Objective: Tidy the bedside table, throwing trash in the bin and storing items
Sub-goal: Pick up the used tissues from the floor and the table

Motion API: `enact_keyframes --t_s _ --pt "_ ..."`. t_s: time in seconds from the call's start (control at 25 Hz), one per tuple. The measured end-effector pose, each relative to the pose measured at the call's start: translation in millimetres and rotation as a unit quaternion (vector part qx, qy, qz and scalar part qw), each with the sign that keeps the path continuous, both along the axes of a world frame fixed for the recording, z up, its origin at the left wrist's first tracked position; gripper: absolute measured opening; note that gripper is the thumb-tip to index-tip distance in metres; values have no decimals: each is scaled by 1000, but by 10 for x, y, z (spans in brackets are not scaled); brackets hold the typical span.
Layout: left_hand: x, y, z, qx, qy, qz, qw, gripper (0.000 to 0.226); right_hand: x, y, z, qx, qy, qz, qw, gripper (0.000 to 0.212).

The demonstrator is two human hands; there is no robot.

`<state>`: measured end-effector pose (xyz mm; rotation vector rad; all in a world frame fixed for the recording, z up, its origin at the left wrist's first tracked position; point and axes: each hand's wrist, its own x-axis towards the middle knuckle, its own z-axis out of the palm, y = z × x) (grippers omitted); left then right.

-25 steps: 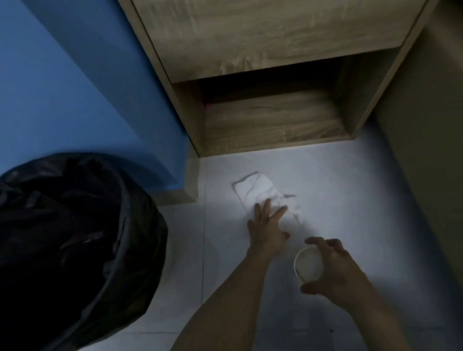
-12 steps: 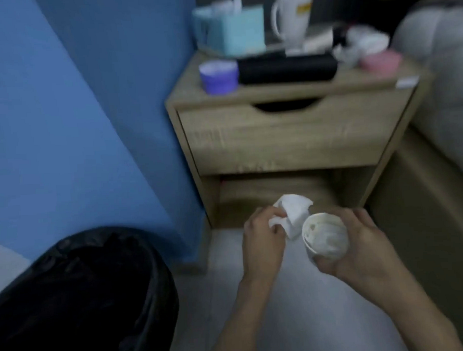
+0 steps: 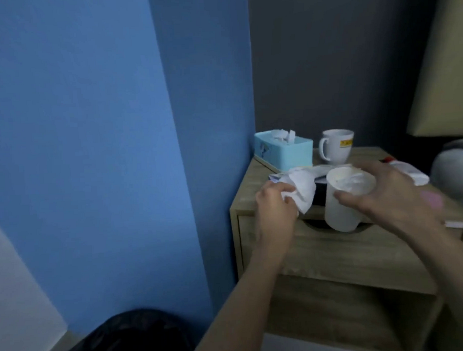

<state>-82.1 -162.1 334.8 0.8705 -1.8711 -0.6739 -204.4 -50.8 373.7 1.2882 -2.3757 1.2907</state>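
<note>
- While the crumpled tissue (image 3: pixel 301 189) is pinched in the closed fingers of the left hand (image 3: pixel 275 210), it hangs just left of the paper cup (image 3: pixel 345 197), almost touching the cup's wall near the rim.
- Around the cup the right hand (image 3: pixel 393 197) is curled, thumb across the near wall and fingers behind the far side, so that hand is shut on the cup and holds it upright with its mouth facing up; some white stuff seems to sit inside, though blur keeps it from being told apart.
- Since both pieces of trash are held in front of the bedside table (image 3: pixel 334 253) at the level of its top, the relation that matters is downward and leftward: the bin (image 3: pixel 131 339), lined in black, stands low and well to the left of the cup, at the foot of the blue wall.
- As a judgement, the left hand is the nearer one to the bin, so the tissue could drop first; or the tissue could go into the cup, whose mouth lies just right of it, and both could travel as one.
- Behind the cup, on the table top, stand a turquoise tissue box (image 3: pixel 285 153) and a white mug (image 3: pixel 336 149), with more white clutter to the right of the cup that is too blurred to name.
</note>
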Motion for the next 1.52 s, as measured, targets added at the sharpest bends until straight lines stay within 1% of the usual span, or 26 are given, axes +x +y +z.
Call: enact_keyframes --t_s 0.12,0.24,0.4,0.52,0.64,0.72,0.8,0.88,0.96,1.08,1.16,1.24,1.44,1.52 --pt "-163 -158 -70 3 -36 -16 999 34 -86 -285 -49 0 -22 1 1000 67" --pt "-286 -295 -172 10 -70 -25 997 37 -150 -454 -81 -18 -26 -8 999 66" --pt "-409 -369 -225 1 -133 -41 990 26 -144 -577 -48 -38 -28 2 999 64" --pt "-430 -356 -256 -7 -189 -67 980 26 -122 -590 -149 -32 -16 0 999 74" --pt "-420 -342 -333 -70 -242 -72 965 26 -113 -572 -285 -18 5 -6 1000 88" --pt "-405 -358 -345 -131 -302 -38 943 32 -130 -601 -319 -17 11 -16 1000 91" --pt "-387 -382 -321 -166 -353 -25 920 35 -159 -652 -324 -12 9 -30 999 91" --pt "-397 -419 -299 -162 -364 -34 917 33 -203 -704 -340 -13 12 -34 999 90" --pt "-428 -460 -277 -148 -355 -45 922 31 -250 -746 -350 -15 8 -34 999 90" --pt "-488 -517 -241 -93 -336 -61 935 32 -340 -790 -346 -12 6 -33 999 90" --pt "-514 -560 -251 -71 -335 -70 937 38 -396 -814 -342 -9 6 -29 1000 90" --pt "-551 -622 -320 -74 -339 -72 935 45 -452 -846 -346 -13 4 -23 1000 89" --pt "-560 -663 -419 -113 -345 -51 930 51 -519 -924 -335 -3 -7 -23 1000 90" --pt "-533 -623 -410 -141 -356 -40 923 66 -504 -914 -321 16 -5 -26 1000 92"
